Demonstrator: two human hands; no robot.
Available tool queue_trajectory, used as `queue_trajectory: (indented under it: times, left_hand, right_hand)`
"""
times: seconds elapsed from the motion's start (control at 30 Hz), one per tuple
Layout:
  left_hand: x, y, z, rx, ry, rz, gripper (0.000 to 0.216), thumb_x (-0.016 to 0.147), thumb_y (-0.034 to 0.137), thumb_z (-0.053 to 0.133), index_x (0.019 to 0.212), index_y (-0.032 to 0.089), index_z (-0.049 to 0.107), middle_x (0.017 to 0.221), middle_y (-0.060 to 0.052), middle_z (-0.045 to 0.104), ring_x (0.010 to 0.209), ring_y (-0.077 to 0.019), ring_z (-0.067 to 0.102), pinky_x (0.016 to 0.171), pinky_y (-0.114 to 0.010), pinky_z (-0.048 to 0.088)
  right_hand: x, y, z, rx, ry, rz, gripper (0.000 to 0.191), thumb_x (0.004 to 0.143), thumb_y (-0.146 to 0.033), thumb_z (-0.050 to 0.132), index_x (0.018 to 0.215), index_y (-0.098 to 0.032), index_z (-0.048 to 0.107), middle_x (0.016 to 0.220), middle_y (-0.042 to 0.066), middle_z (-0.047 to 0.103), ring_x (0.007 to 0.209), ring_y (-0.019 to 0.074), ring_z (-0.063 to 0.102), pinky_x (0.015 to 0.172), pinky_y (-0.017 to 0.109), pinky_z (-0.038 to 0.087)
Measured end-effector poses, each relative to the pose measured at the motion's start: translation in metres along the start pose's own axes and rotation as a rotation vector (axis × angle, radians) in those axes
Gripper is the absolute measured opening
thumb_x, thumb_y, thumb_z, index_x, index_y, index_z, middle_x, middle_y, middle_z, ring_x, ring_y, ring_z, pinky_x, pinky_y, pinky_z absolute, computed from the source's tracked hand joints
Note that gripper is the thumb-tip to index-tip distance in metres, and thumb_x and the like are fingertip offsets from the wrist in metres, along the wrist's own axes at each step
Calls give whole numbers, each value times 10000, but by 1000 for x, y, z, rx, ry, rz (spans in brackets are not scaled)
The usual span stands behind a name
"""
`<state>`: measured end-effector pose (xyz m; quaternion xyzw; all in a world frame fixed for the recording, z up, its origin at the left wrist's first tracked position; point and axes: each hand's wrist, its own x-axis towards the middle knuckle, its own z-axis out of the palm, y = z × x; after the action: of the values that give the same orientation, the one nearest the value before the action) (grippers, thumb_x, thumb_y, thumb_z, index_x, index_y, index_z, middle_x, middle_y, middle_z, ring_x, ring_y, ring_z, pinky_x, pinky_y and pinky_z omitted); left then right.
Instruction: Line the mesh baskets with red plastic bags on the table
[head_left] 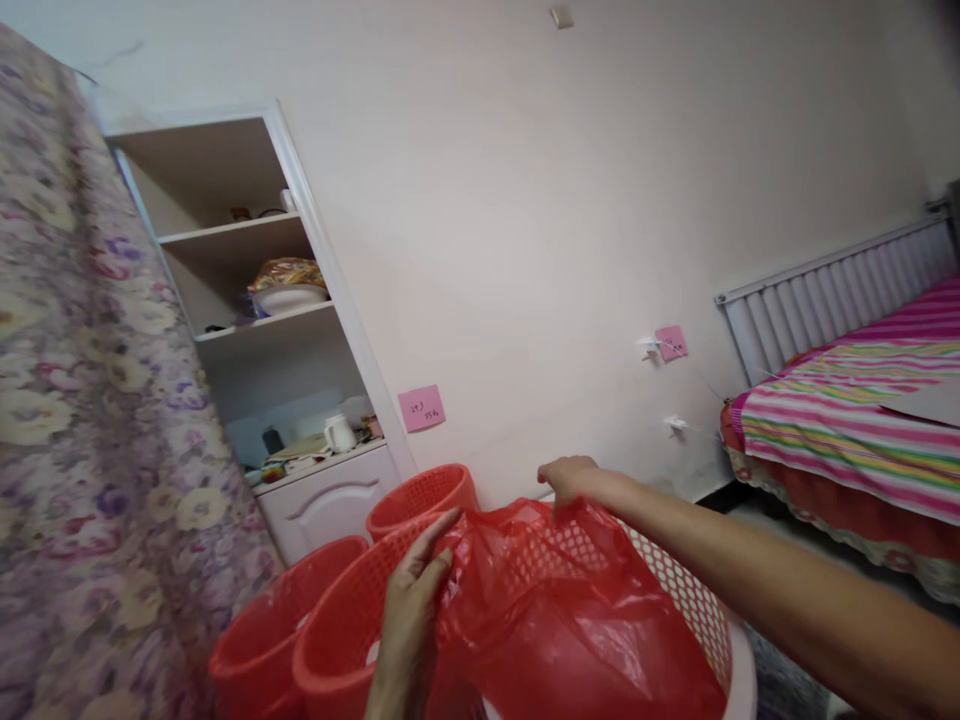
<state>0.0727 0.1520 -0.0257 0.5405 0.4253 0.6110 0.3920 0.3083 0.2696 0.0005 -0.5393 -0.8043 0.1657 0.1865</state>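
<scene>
**A bedroom in a home**

At the far right stands a bed (pixel 855 420) under a bright striped cover, with a white ribbed radiator (pixel 832 295) against the wall behind it. At the left hangs a flowered curtain (pixel 82 400), and beside it a built-in shelf niche (pixel 255 300) holds a bowl, a white jug and small household odds and ends. Pink sticky notes (pixel 421 408) dot the plain wall. Red plastic wastebaskets (pixel 330 620) cluster near.

Glossy thin plastic bag (pixel 570 620); perforated plastic basket (pixel 694 600); cloth curtain (pixel 82 400)

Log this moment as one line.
left hand: grips thin red plastic bag | right hand: holds bag at white perforated plastic basket rim
</scene>
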Motion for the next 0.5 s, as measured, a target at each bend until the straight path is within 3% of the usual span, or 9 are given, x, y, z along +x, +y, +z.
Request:
queue_trajectory:
  times: [0.07,0.13,0.23,0.33,0.43,0.5]
  left_hand:
    - [2,2,-4,17,47,8,542,715,357,791,1220,206,664,1079,-57,753,799,-137,668,657,-176,511]
    - [5,2,-11,20,80,15,516,703,374,808,1173,199,688,1177,-72,723,897,-154,668,726,-191,522]
    - [12,-1,-20,38,90,35,523,684,377,828,1159,202,696,1190,-72,717,952,-160,654,790,-202,514]
    - [14,-1,-19,59,82,48,520,682,373,831,1159,213,698,1208,-64,713,989,-162,653,804,-191,506]
    - [11,4,-8,50,35,21,522,683,368,830,1169,236,693,1187,-56,727,936,-166,679,789,-212,530]
    - [7,8,-3,67,17,21,517,676,369,835,1158,241,700,1141,-49,745,872,-156,684,760,-210,536]
  right_hand:
    - [3,9,6,13,-16,20,308,795,-370,751,1014,-161,689,1080,92,716,1033,261,660,937,497,514]
    - [4,22,9,71,10,-4,220,867,-346,682,984,-159,686,986,49,722,923,209,677,864,425,555]
    - [0,36,0,177,122,-41,275,953,-352,554,1110,-142,635,959,45,719,801,166,681,754,358,573]
    - [-5,31,-14,246,180,-104,421,1006,-454,382,1171,-130,595,1027,89,725,816,158,692,743,326,563]
    - [-6,10,-18,195,103,-150,520,886,-565,567,1220,-170,611,1148,117,720,988,226,686,872,372,538]
    - [-3,-1,-11,109,36,-100,561,789,-508,722,1237,-188,619,1196,126,703,1092,293,651,980,488,487]
